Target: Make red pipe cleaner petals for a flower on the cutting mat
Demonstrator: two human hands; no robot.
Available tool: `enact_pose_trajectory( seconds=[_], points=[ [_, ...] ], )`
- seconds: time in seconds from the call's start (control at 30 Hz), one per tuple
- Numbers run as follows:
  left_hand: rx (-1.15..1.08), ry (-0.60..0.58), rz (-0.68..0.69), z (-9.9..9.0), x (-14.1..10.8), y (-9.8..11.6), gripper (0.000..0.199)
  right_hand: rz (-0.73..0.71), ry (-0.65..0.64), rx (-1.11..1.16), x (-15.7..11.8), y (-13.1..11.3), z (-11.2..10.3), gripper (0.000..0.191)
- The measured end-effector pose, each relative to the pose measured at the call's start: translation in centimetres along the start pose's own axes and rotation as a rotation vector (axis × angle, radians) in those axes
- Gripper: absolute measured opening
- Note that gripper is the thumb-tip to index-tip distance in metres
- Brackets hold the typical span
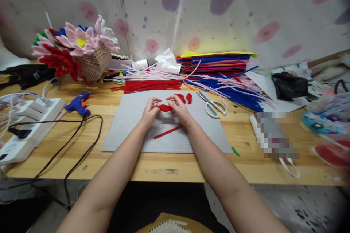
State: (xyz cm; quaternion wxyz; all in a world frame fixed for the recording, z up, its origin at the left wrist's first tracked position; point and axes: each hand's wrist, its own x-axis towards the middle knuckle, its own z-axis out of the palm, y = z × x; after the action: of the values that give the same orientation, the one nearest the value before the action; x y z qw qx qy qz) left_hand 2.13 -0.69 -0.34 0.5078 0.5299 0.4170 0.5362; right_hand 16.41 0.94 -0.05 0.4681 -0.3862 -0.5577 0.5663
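Between my two hands, above the grey cutting mat (125, 131), is a red petal shape bent from pipe cleaner (165, 108). My left hand (151, 111) pinches its left end with thumb and fingers. At the other end, the fingers of my right hand (179, 109) close on it. A straight red pipe cleaner (167, 132) lies on the mat just below, its right end near my right wrist. Finished-looking red petals (189, 98) rest beyond my right hand. Scissors with pale handles (212, 105) lie to the right of them, blades slightly apart.
Bundles of red pipe cleaners (153, 86) and blue pipe cleaners (243, 94) line the mat's far side. At left are a blue glue gun (79, 104), a power strip (35, 131) with looping cables, and a basket (94, 62) of fuzzy flowers. A pixelated object (275, 134) lies at right.
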Motion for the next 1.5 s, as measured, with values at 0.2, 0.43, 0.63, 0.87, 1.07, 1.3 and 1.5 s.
enact_pose_trajectory(
  seconds=[0.2,0.43,0.63,0.87,1.07,1.3,1.5],
  points=[
    [0.031,0.095,-0.019,0.1,0.1,0.0,0.018,-0.08,-0.06,0.055,-0.1,0.1,0.0,0.031],
    [0.029,0.122,-0.005,1.0,0.0,-0.8,0.025,-0.07,-0.095,0.163,-0.4,0.2,1.1,0.031],
    [-0.029,0.136,0.057,1.4,0.1,-1.4,0.028,-0.034,-0.024,0.299,-0.6,-0.1,2.1,0.035],
    [-0.063,0.124,0.076,1.6,-0.2,-1.0,0.032,-0.002,-0.021,0.383,-0.7,-0.2,2.4,0.034],
    [0.014,0.146,0.147,1.2,-0.2,-0.5,0.024,0.053,0.05,0.462,-0.1,-0.1,1.8,0.03],
    [0.362,0.219,0.156,-0.6,0.0,-0.8,0.017,0.061,0.196,0.654,1.1,-0.1,-1.3,0.026],
    [0.792,0.331,0.154,1.6,1.9,-1.1,0.013,0.058,0.304,0.775,1.4,-0.5,-3.9,0.016]
  ],
)
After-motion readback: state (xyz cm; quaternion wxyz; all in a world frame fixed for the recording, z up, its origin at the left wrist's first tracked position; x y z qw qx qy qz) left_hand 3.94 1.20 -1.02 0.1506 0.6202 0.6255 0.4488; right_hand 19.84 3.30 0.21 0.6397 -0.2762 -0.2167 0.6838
